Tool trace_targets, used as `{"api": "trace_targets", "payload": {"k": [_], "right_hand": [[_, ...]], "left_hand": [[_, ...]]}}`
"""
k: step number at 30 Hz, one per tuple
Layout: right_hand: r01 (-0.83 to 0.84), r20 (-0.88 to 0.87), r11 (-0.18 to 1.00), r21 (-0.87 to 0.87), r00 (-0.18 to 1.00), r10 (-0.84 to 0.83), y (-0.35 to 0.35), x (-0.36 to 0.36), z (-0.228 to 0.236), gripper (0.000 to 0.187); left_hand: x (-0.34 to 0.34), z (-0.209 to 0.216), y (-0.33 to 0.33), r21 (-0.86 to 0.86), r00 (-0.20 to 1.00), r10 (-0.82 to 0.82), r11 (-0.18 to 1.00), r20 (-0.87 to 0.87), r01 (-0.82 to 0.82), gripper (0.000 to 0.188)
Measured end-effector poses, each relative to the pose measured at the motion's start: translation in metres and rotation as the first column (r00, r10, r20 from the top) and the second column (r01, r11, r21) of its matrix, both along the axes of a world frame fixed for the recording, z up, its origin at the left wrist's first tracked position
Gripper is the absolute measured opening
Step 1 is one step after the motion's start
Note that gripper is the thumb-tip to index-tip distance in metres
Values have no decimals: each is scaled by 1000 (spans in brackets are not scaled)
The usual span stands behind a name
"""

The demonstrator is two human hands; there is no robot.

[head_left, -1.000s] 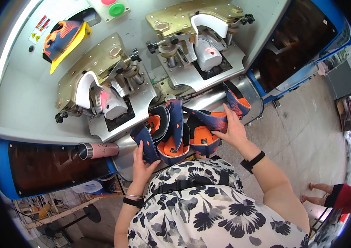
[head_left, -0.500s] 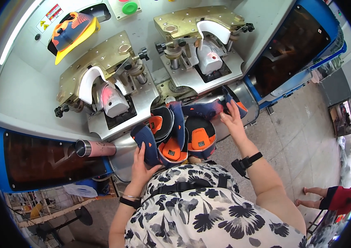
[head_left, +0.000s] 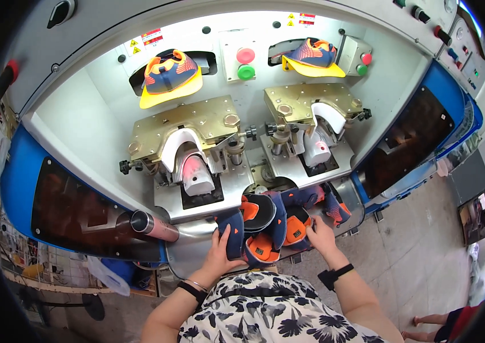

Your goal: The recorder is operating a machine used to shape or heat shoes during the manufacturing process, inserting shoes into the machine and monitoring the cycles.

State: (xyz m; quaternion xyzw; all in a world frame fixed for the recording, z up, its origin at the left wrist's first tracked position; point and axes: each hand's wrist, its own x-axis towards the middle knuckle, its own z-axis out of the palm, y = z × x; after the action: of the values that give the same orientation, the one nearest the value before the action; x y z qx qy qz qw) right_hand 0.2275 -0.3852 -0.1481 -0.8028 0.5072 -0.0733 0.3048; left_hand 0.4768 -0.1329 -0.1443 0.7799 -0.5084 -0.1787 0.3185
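Several navy shoe uppers with orange linings lie bunched on the metal ledge in front of me. My left hand [head_left: 218, 254] is at the leftmost shoe upper [head_left: 230, 227], fingers along its outer side and thumb by its lower end. My right hand [head_left: 322, 235] has its fingertips closed at the edge of another shoe upper [head_left: 296, 227], whose orange tongue faces up. Between them sit a shoe upper with a black collar [head_left: 260, 212] and one with an orange tongue [head_left: 262, 248]. Another shoe upper [head_left: 338, 209] lies to the right, apart from my hand.
Behind the ledge stand a left press station [head_left: 199, 177] and a right press station [head_left: 318, 150]. Two yellow-edged uppers sit on the back wall, left [head_left: 171, 77] and right [head_left: 314, 57], beside a button box [head_left: 246, 64]. A pink steel tumbler [head_left: 159, 228] lies tilted at the left.
My right hand has left the far-right shoe upper and moved to the one with the orange tongue. My left hand stays at the leftmost upper. The view has tilted up, showing more machine.
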Motion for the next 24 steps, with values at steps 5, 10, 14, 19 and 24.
{"api": "trace_targets", "payload": {"k": [5,10,14,19,24], "right_hand": [[-124,-366,959,-255,930,23,5,3,36,44],[-206,204,671,-713,854,479,17,65,140,9],[-328,0,393,-859,768,641,25,150,205,38],[-21,176,426,-905,891,419,-58,252,271,23],[-139,70,624,-769,952,297,-118,283,300,45]], "left_hand": [[3,14,16,71,1000,-17,997,15,16,115],[8,30,45,54,999,40,998,-5,-40,101],[10,41,50,-45,999,5,999,39,-3,70],[22,57,70,-127,996,33,992,80,-23,53],[29,55,111,-145,987,146,980,64,-135,44]]}}
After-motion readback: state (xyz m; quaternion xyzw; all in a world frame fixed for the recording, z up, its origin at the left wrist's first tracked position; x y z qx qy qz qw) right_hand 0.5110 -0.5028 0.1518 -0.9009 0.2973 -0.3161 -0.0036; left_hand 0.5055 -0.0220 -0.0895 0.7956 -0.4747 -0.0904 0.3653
